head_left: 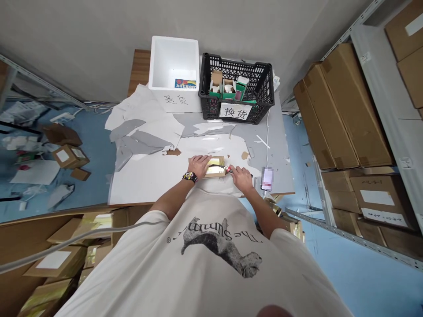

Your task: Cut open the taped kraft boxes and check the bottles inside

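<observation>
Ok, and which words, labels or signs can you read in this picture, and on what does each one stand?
"换货" on the white card tied to the black plastic crate.
"退货" handwritten on the white foam box.
"The Sunny", upside down, last letters unsure, on the white T-shirt.
The colourful label inside the foam box: too small to read.
The white carton labels: too small to read.

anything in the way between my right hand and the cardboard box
Nothing visible does. The right hand holds a small red-handled tool right at the end of the cardboard box, with no object between them. The left hand rests on the box's far side.
</observation>
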`<state>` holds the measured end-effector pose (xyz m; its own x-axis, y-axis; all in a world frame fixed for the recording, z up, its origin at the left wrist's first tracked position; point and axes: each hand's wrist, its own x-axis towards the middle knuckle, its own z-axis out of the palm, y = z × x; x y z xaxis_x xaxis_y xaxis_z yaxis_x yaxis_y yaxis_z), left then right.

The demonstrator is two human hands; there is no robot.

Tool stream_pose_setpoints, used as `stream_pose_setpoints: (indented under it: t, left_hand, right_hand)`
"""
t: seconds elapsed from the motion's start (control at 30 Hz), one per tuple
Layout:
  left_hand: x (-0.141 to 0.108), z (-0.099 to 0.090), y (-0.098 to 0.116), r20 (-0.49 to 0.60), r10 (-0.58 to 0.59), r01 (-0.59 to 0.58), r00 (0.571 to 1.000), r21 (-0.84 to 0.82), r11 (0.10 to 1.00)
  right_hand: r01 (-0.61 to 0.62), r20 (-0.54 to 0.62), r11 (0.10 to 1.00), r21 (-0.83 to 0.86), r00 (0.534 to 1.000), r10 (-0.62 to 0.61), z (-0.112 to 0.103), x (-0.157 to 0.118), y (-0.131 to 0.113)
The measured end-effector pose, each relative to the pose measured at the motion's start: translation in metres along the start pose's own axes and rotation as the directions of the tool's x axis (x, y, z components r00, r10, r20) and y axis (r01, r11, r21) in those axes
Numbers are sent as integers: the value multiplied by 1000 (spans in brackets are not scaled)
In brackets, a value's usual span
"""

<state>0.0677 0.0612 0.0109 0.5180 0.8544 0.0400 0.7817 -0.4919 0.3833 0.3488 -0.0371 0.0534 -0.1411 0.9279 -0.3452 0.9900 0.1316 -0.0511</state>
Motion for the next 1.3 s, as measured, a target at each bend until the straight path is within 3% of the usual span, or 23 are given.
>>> stream_pose_setpoints:
  t: [0.17, 0.37, 0.57, 0.73, 0.93, 1.13, 1.3]
  left_hand:
    - [3, -1, 2, -7, 25, -25, 1000, 25, 999]
    - [19, 4, 15, 34, 155, -156, 987, 18, 988]
    - [30, 6, 16, 36, 144, -145, 989, 18, 989]
    - [32, 6, 16, 23, 137, -137, 990, 5, 990]
    - [26, 5, 19, 36, 136, -137, 990, 18, 990]
    - [22, 4, 20, 38, 135, -135, 990, 11, 991]
    - [25, 4, 20, 44, 138, -138, 989, -11, 990]
  right_hand:
    - [-8, 18, 999, 34, 1000, 7, -1, -1, 0]
    - [-27, 51, 999, 28, 998, 25, -6, -8, -5]
    - [-68, 87, 997, 24, 994, 65, -15, -21, -3]
    - [-106, 79, 993, 48, 992, 102, -17, -13, -25]
    - [-258, 87, 958, 127, 965, 248, -14, -5, -55]
    - [-277, 91, 948, 156, 960, 266, -11, -16, -47]
    - [-278, 74, 950, 143, 960, 270, -14, -8, -40]
